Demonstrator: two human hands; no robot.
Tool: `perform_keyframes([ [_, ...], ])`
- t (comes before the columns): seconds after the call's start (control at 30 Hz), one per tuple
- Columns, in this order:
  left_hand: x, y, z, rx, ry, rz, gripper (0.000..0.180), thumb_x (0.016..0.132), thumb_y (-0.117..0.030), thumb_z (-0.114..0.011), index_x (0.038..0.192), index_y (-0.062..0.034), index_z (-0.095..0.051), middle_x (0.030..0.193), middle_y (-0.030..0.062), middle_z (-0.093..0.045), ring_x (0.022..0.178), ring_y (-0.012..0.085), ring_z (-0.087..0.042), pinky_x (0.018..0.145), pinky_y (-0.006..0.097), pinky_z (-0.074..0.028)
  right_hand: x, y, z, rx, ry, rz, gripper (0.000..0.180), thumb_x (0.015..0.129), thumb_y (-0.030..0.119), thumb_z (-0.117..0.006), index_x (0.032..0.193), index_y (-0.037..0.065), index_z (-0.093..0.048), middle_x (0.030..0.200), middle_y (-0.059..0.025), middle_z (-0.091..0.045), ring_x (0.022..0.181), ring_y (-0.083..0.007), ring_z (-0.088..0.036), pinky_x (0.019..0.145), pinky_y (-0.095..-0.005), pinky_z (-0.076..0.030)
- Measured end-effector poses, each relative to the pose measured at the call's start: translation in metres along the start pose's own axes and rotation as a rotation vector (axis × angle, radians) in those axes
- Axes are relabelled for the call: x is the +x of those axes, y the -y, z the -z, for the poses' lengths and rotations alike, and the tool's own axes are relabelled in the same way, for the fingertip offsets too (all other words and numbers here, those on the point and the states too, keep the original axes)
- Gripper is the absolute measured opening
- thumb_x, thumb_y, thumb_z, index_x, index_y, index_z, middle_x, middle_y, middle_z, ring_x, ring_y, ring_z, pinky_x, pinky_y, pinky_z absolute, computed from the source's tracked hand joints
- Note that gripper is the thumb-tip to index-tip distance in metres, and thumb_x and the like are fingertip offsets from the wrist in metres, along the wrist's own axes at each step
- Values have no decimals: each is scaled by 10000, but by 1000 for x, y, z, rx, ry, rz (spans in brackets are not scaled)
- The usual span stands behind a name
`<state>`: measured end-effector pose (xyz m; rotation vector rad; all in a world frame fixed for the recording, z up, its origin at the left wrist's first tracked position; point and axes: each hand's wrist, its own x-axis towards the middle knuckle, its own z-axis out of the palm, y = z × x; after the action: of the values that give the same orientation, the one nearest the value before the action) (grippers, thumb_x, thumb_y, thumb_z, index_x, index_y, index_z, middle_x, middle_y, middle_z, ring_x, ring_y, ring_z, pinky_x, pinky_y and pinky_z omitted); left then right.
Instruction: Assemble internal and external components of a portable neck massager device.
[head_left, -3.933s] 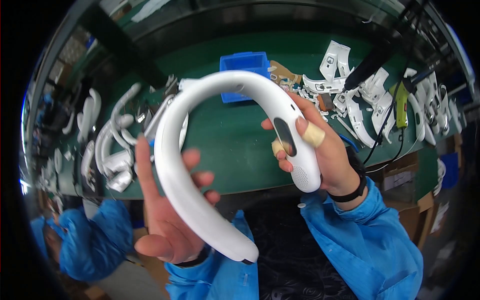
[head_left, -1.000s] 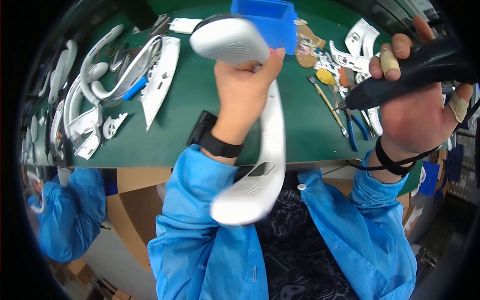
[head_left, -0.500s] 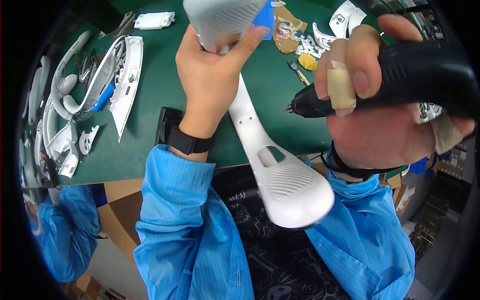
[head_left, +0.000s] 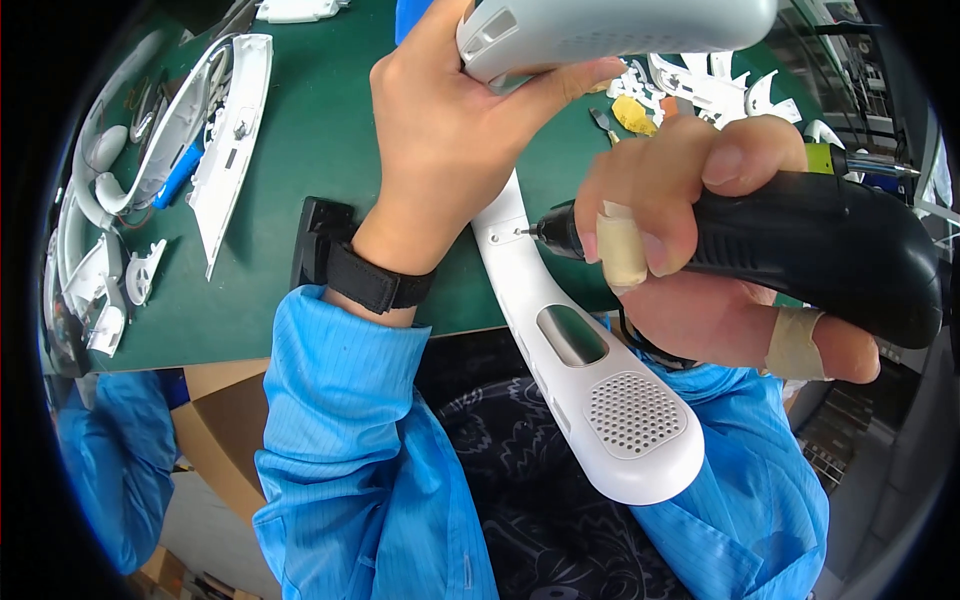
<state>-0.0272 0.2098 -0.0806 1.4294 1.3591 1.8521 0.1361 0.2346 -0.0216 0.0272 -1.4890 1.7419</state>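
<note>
My left hand (head_left: 440,140) is closed round the far end of a long, curved white plastic handset (head_left: 530,270). Its near end is rounded, with a perforated grille and an oval metallic-looking window; two small holes sit higher up on its narrow neck. A black electric screwdriver (head_left: 810,255) lies across my right hand (head_left: 690,210), whose fingers wrap round it. The bit points left and its tip is at the right-hand hole in the neck; whether it is seated there I cannot tell. Tan tape covers parts of two right fingers.
White curved shells (head_left: 235,150) and cables lie at the left of the green table (head_left: 320,130). Small white parts (head_left: 700,85), a yellow lump (head_left: 633,115) and a yellow-green tool (head_left: 822,158) are at the right. A cardboard box (head_left: 225,420) stands below the table edge; a blue-sleeved person (head_left: 115,450) is at far left.
My right hand has brought the screwdriver left, its bit now at the neck's hole instead of apart from it. The handset has turned, its grille now showing sharply. The table view has shifted slightly.
</note>
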Motion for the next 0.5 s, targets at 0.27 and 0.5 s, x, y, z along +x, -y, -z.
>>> perform_keyframes([
  [0.27,8,2,-4,-184,-52,7,413,787,3,-816,1170,62,-676,1080,130,-755,995,178,-711,881,319,-557,-9,-12,-2,7,-104,17,1029,734,844,-678,1302,5,-496,921,-93,-595,704,-191,-577,636,-375,-465],
  [0.5,13,14,-3,-392,-33,21,408,805,3,-808,1185,55,-669,1077,120,-753,1001,157,-697,883,300,-544,-10,-6,-6,-35,-26,-103,969,727,816,-720,1268,48,-482,935,-83,-554,732,-180,-538,731,-367,-432],
])
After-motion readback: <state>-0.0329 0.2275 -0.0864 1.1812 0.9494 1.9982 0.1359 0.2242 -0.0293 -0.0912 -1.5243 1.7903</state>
